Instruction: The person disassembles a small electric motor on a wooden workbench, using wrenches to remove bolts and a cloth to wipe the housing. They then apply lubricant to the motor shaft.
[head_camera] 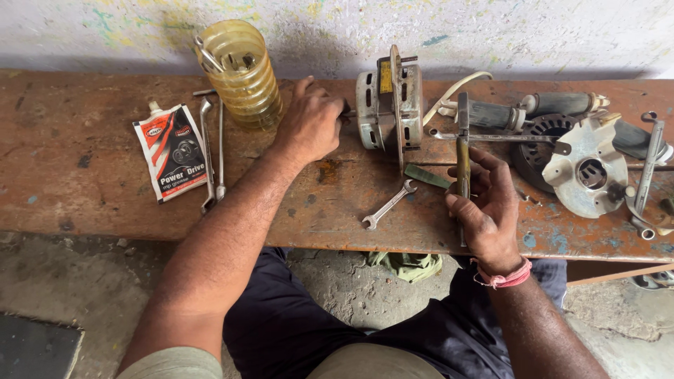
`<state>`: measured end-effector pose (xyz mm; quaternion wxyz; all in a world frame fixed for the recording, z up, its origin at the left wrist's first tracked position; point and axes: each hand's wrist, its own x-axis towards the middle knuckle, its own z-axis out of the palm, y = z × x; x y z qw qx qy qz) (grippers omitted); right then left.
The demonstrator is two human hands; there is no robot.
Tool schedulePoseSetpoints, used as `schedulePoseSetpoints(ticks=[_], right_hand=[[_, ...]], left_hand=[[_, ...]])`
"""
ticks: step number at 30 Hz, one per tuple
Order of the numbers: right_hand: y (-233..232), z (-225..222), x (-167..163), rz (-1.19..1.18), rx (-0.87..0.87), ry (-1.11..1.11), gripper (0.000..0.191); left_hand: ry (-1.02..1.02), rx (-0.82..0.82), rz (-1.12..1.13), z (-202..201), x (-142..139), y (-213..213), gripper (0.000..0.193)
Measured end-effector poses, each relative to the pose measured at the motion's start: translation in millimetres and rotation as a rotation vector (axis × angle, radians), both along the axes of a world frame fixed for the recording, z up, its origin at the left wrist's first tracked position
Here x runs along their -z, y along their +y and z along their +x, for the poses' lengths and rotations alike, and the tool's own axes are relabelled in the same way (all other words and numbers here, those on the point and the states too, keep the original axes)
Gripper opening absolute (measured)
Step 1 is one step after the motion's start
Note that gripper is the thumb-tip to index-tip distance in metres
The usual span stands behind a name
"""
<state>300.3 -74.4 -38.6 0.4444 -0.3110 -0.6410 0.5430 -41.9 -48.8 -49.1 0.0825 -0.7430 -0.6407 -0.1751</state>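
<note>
Left hand [311,123], upper centre of frame: fingers curled shut on the shaft end of the motor [388,105], which stands on edge on the bench [84,175]. Right hand [489,207], centre right: loosely closed around a hammer [463,151].

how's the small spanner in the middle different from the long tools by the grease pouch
The spanner is short, lies slanted and alone between the hands. The long tools are slim, several together, pointing straight away from the person beside the pouch. Both are bare metal, lying untouched on the bench.
</note>
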Motion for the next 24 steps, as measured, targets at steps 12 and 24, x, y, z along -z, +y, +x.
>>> schedulePoseSetpoints(ticks=[12,24], right_hand=[[-1,1,-2,-0.025,0.016,-0.004,0.074],[-1,1,-3,-0.012,0.027,0.005,0.074]], left_hand=[[0.089,0.021,-0.079,18,8,3,0.03],[-0.01,-0.08,0.177,13,-12,-8,0.115]])
